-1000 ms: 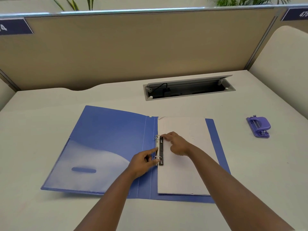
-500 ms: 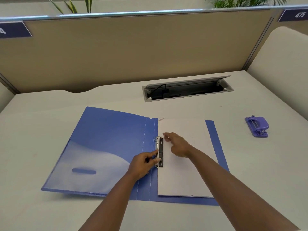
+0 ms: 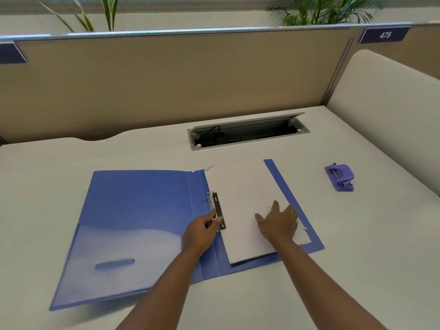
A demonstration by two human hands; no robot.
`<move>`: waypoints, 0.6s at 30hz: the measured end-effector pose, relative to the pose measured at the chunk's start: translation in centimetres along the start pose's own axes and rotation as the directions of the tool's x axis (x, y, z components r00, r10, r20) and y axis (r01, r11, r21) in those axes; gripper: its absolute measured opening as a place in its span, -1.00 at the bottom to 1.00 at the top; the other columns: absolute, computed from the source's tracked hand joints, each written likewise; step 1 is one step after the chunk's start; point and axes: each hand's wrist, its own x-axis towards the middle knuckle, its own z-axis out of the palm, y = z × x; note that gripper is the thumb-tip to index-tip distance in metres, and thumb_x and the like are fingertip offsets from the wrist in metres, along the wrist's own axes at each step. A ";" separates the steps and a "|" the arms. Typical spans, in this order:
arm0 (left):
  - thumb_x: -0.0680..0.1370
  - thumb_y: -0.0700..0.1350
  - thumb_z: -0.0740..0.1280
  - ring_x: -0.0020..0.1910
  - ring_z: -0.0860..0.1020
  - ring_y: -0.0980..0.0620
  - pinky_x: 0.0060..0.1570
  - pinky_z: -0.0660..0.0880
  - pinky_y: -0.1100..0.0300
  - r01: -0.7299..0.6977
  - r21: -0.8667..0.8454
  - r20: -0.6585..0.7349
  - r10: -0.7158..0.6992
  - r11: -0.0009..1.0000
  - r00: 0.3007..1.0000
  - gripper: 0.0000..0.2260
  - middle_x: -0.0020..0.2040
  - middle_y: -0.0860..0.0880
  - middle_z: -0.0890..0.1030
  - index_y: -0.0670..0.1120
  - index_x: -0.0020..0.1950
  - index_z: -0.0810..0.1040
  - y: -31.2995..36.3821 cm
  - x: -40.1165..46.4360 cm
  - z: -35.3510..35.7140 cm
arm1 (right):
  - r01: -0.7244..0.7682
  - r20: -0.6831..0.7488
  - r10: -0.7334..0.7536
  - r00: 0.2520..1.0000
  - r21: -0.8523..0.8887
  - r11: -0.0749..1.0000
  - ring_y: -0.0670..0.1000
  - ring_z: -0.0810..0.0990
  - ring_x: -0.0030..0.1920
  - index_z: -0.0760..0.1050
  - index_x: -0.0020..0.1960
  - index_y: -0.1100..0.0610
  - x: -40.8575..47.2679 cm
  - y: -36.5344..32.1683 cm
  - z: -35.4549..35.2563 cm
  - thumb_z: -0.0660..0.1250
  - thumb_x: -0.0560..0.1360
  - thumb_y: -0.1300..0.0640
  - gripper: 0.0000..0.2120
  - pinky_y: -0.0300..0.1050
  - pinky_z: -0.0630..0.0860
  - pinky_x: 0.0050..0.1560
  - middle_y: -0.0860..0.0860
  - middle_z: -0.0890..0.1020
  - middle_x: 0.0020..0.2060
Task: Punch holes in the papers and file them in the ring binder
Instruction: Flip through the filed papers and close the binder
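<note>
A blue ring binder (image 3: pixel 140 215) lies open on the white desk. White papers (image 3: pixel 240 201) sit on its right half, threaded on the metal rings (image 3: pixel 210 198) beside a dark clamp bar (image 3: pixel 218 208). My left hand (image 3: pixel 202 232) pinches the lower ring at the bar's near end. My right hand (image 3: pixel 278 222) lies flat on the papers near their right edge, fingers spread. A purple hole punch (image 3: pixel 340 177) stands on the desk to the right, apart from both hands.
An open cable tray (image 3: pixel 247 134) is sunk into the desk (image 3: pixel 71 158) behind the binder. A beige partition (image 3: pixel 166 79) closes the back, and a curved cream panel (image 3: pixel 385 110) bounds the right side. Plants stand beyond the partition.
My right hand has slid from the clamp bar rightward across the papers and now lies flat. My left hand stays at the lower ring. The view has tilted up.
</note>
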 end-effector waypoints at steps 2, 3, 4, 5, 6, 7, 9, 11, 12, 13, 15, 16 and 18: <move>0.53 0.14 0.23 0.04 0.57 0.01 -0.06 0.43 0.22 0.014 -0.010 -0.007 -0.014 1.000 1.000 -0.60 0.06 -0.05 0.65 0.09 0.36 0.43 0.3 0.1 0.3 | -0.100 0.072 0.104 0.992 -0.053 0.994 0.26 -0.19 0.51 -0.18 0.52 0.10 -0.4 0.5 0.5 0.14 0.47 -0.29 -0.16 0.22 -0.07 0.47 0.30 -0.16 0.49; 0.53 0.14 0.23 0.08 0.57 0.01 -0.01 0.44 0.22 0.019 -0.016 -0.007 -0.019 1.000 1.000 -0.59 0.12 -0.04 0.63 0.09 0.37 0.42 0.4 0.1 0.4 | -0.117 0.087 0.123 0.989 -0.070 0.991 0.26 -0.21 0.51 -0.23 0.52 0.10 -0.7 0.8 0.8 0.11 0.46 -0.33 -0.13 0.25 -0.10 0.46 0.31 -0.19 0.49; 0.54 0.13 0.23 0.12 0.56 0.01 0.03 0.44 0.21 0.024 -0.024 -0.005 -0.024 0.999 1.000 -0.59 0.16 -0.03 0.62 0.08 0.37 0.41 0.5 0.1 0.5 | -0.115 0.087 0.122 0.989 -0.086 0.990 0.27 -0.21 0.51 -0.26 0.51 0.10 -1.0 1.0 1.1 0.08 0.46 -0.35 -0.11 0.26 -0.10 0.45 0.32 -0.20 0.48; 0.54 0.13 0.23 0.15 0.55 0.01 0.06 0.44 0.20 0.028 -0.033 -0.005 -0.028 0.999 1.000 -0.59 0.19 -0.03 0.61 0.08 0.37 0.41 0.5 0.1 0.5 | -0.104 0.077 0.112 0.991 -0.101 0.989 0.28 -0.19 0.51 -0.27 0.51 0.11 -1.3 1.2 1.4 0.07 0.46 -0.35 -0.11 0.27 -0.10 0.45 0.33 -0.19 0.48; 0.54 0.12 0.23 0.16 0.55 0.00 0.08 0.44 0.20 0.029 -0.038 -0.008 -0.029 0.999 1.000 -0.58 0.20 -0.04 0.60 0.06 0.38 0.41 0.6 0.1 0.5 | -0.094 0.060 0.101 0.993 -0.112 0.989 0.28 -0.17 0.51 -0.28 0.51 0.12 -1.7 1.3 1.5 0.06 0.46 -0.35 -0.11 0.26 -0.09 0.45 0.34 -0.17 0.48; 0.54 0.11 0.23 0.17 0.55 -0.01 0.08 0.43 0.20 0.027 -0.034 -0.011 -0.027 0.999 1.000 -0.58 0.21 -0.05 0.60 0.05 0.39 0.40 0.6 0.1 0.5 | -0.088 0.044 0.094 0.995 -0.118 0.989 0.29 -0.15 0.51 -0.28 0.51 0.13 -2.0 1.4 1.6 0.07 0.46 -0.35 -0.11 0.24 -0.08 0.46 0.35 -0.15 0.48; 0.55 0.11 0.22 0.20 0.54 -0.03 0.05 0.40 0.24 0.022 -0.010 -0.018 -0.022 1.000 1.000 -0.57 0.23 -0.07 0.59 0.04 0.40 0.38 0.8 0.0 0.6 | -0.073 0.025 0.076 0.997 -0.108 0.991 0.29 -0.11 0.51 -0.28 0.51 0.16 -2.2 1.5 1.5 0.10 0.47 -0.32 -0.10 0.19 -0.08 0.48 0.37 -0.11 0.48; 0.56 0.12 0.20 0.20 0.53 -0.03 0.02 0.37 0.26 0.021 0.015 -0.018 -0.021 1.000 1.000 -0.57 0.24 -0.07 0.57 0.05 0.41 0.36 0.9 -0.1 0.6 | -0.048 0.018 0.050 0.999 -0.090 0.995 0.30 -0.09 0.51 -0.27 0.51 0.20 -2.3 1.7 1.3 0.13 0.48 -0.29 -0.09 0.13 -0.07 0.49 0.38 -0.09 0.47; 0.56 0.13 0.19 0.20 0.52 -0.03 0.03 0.37 0.25 0.022 0.032 -0.017 -0.021 0.999 1.000 -0.57 0.24 -0.08 0.57 0.05 0.41 0.35 0.9 -0.2 0.6 | -0.038 0.014 0.039 0.999 -0.086 0.996 0.29 -0.09 0.51 -0.26 0.51 0.21 -2.3 1.8 1.2 0.14 0.48 -0.28 -0.09 0.11 -0.07 0.50 0.38 -0.08 0.47; 0.56 0.13 0.18 0.20 0.52 -0.04 0.04 0.38 0.24 0.022 0.046 -0.014 -0.022 0.999 1.000 -0.56 0.24 -0.08 0.57 0.05 0.41 0.35 0.9 -0.2 0.7 | -0.030 0.008 0.030 1.000 -0.082 0.996 0.28 -0.08 0.51 -0.25 0.51 0.22 -2.3 1.8 1.1 0.15 0.48 -0.27 -0.09 0.09 -0.06 0.50 0.37 -0.06 0.48; 0.56 0.14 0.18 0.18 0.53 -0.04 0.06 0.40 0.21 0.031 0.064 -0.003 -0.031 0.997 1.000 -0.56 0.22 -0.08 0.57 0.06 0.42 0.34 1.0 -0.1 0.6 | -0.025 -0.003 0.025 1.000 -0.056 0.998 0.25 -0.05 0.52 -0.23 0.51 0.23 -2.3 1.9 0.9 0.19 0.48 -0.25 -0.08 0.06 -0.03 0.50 0.35 -0.02 0.48; 0.56 0.14 0.18 0.16 0.53 -0.05 0.07 0.42 0.18 0.038 0.074 0.005 -0.038 0.997 0.999 -0.55 0.20 -0.09 0.57 0.06 0.42 0.33 1.0 -0.1 0.6 | -0.029 -0.005 0.029 1.000 -0.039 0.999 0.25 -0.02 0.52 -0.23 0.51 0.23 -2.3 2.0 0.8 0.21 0.47 -0.24 -0.08 0.05 -0.01 0.50 0.34 -0.01 0.48; 0.55 0.14 0.21 0.14 0.53 -0.07 0.09 0.43 0.15 0.052 0.091 0.021 -0.054 0.995 0.998 -0.53 0.17 -0.10 0.57 0.05 0.43 0.32 1.2 -0.1 0.6 | -0.030 -0.009 0.030 1.000 -0.008 1.000 0.24 0.03 0.51 -0.23 0.51 0.24 -2.3 1.9 0.6 0.25 0.47 -0.19 -0.07 0.04 0.05 0.49 0.33 0.04 0.48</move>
